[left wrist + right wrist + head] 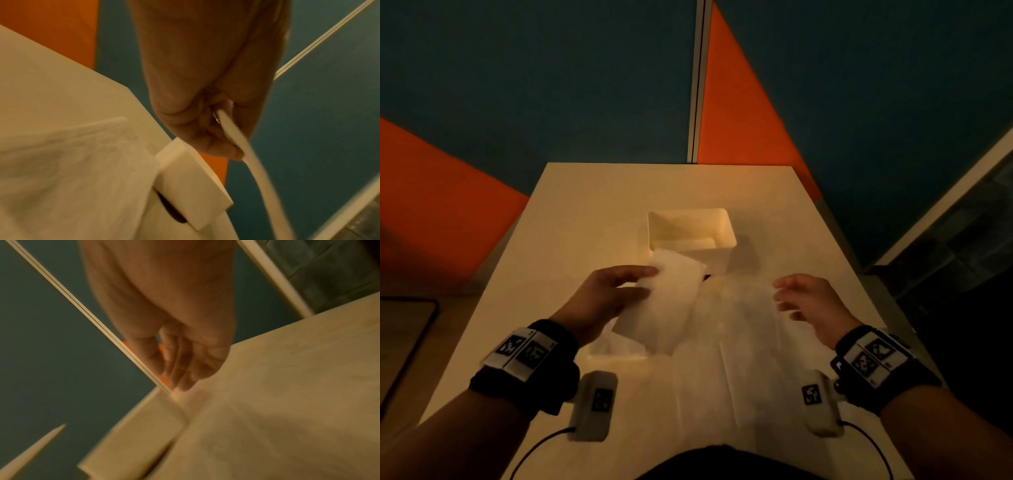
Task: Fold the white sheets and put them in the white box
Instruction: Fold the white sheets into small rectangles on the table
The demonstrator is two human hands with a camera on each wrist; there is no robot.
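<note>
The folded sheet (661, 301) is pinched in my left hand (606, 294), lifted above the table (571, 212) just near of the white box (690, 233) at mid-table. My right hand (808, 301) hovers, fingers loosely curled, holding nothing, over the flat sheet (739, 359) along the near edge.

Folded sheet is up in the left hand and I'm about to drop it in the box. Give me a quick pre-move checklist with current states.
1. Left hand grips the folded white sheet: ok; the wrist view shows it pinched.
2. Open white rectangular plastic box upright, mouth clear: ok.
3. Room inside the box: cannot tell; something pale lies inside.
4. Right hand free: ok, holds nothing.
5. Path from sheet to box clear: ok; the sheet's far corner already overlaps the near rim in the head view.
6. Unfolded white sheet remains on the pale table: not ok, still to fold.
</note>
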